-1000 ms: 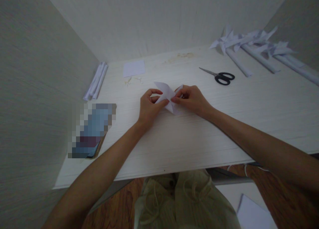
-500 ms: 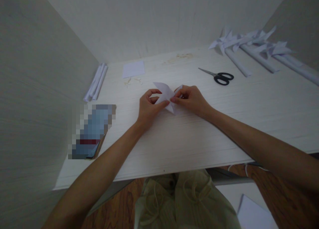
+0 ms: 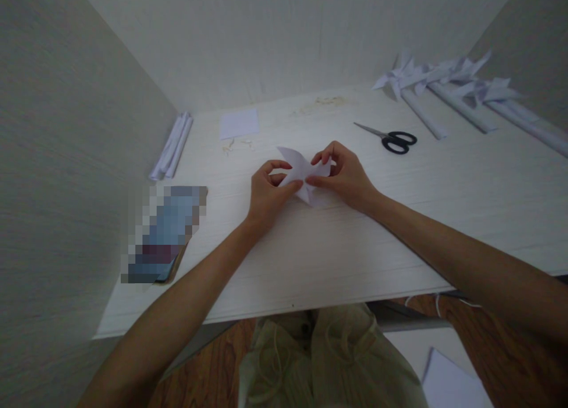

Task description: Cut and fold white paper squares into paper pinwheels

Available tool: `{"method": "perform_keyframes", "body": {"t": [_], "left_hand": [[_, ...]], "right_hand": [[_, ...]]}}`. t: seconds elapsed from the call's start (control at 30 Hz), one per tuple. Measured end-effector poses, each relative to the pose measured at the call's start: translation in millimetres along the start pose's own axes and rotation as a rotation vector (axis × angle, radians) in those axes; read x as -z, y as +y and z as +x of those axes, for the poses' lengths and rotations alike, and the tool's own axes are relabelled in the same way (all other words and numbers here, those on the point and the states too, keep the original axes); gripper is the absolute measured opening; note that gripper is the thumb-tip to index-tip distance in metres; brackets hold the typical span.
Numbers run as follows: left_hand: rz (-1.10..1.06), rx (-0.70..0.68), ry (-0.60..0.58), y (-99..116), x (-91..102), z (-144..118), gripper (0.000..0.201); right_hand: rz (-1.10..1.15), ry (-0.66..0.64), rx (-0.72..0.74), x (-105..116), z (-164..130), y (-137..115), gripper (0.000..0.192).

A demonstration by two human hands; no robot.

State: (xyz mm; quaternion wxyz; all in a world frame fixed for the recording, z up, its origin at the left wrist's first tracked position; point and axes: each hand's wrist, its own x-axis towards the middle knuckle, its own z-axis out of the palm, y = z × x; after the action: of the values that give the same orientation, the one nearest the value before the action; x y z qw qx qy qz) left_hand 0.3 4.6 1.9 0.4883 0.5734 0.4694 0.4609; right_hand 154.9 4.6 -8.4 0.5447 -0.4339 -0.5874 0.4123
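black scissors (image 3: 393, 138), paper rolls (image 3: 171, 146), a paper square (image 3: 239, 123) and pinwheels (image 3: 444, 77) lie on the white table (image 3: 355, 248).

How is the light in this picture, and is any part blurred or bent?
Head view: dim, soft, even light with no glare; the white folded paper between left hand and right hand shows faint edges. A pixelated patch hides something at the left. The table edges bend outward near the frame borders.
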Motion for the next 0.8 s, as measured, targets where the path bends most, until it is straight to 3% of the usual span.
{"method": "perform_keyframes", "body": {"t": [0.8], "left_hand": [[-0.098, 0.069, 0.054, 2.0, -2.1, -2.2, 0.038]], "right_hand": [[-0.109, 0.105, 0.057, -4.6, -3.6, 3.1, 0.035]]}}
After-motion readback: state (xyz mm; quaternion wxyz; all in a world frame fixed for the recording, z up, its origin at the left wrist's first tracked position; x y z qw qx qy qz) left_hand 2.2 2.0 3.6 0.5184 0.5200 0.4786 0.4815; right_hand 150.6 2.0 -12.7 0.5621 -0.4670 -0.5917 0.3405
